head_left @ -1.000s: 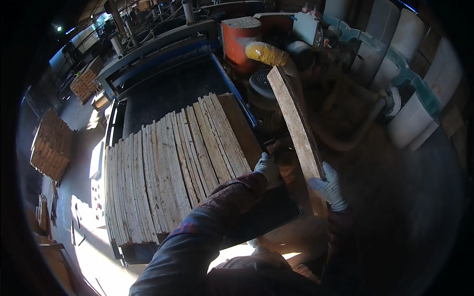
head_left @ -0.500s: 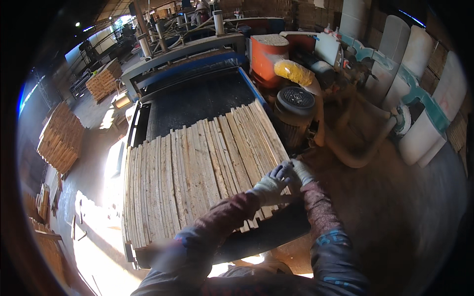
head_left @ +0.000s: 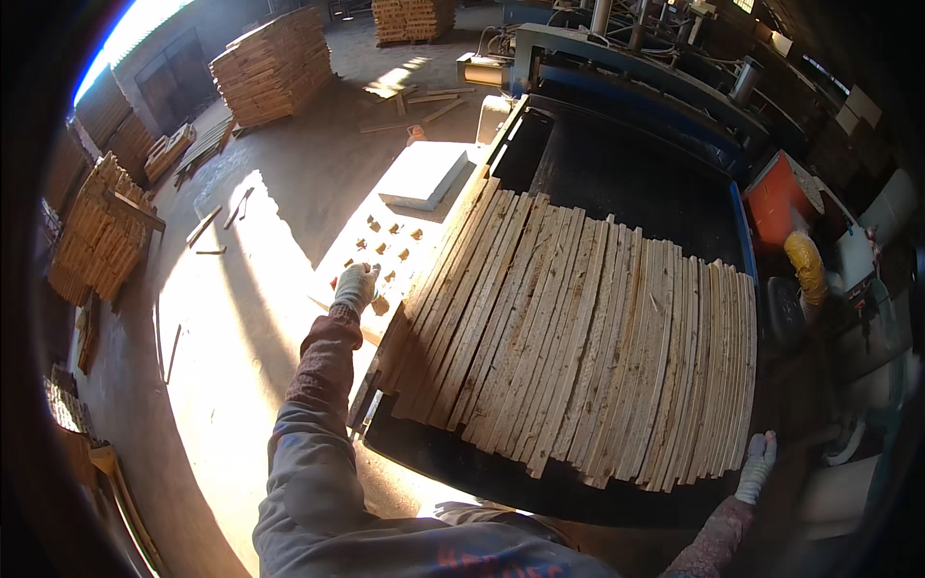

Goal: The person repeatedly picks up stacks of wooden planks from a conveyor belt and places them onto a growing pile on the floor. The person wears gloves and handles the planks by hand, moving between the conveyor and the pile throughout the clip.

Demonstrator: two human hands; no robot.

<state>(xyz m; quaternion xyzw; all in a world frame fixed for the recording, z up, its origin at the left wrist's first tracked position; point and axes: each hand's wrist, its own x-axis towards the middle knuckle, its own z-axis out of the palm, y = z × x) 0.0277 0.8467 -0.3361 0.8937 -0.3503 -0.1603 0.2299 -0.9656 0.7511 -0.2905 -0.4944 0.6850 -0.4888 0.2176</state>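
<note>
My left hand (head_left: 356, 286), in a pale glove, is on a white control panel (head_left: 332, 260) with several dark knobs (head_left: 381, 248). Its fingers are curled down at the panel's near left part; the control under them is hidden. My right hand (head_left: 758, 467), also gloved, is at the near right corner of a row of wooden strips (head_left: 578, 337), fingers stretched out and nothing in them. Side by side, the strips cover the near part of a black machine bed (head_left: 626, 164). Their near ends are uneven.
A pale flat box (head_left: 424, 175) rests on the panel's far end. The machine's blue-grey frame (head_left: 636, 77) spans the bed at the back. An orange machine part (head_left: 780, 202) with a yellow-wrapped duct (head_left: 805, 265) stands at the right. Stacked wood (head_left: 270, 67) and loose sticks lie on the left floor.
My view has swung left. Both hands were together at the strips' right edge; now the left is on the control panel and the right is apart at the near right corner.
</note>
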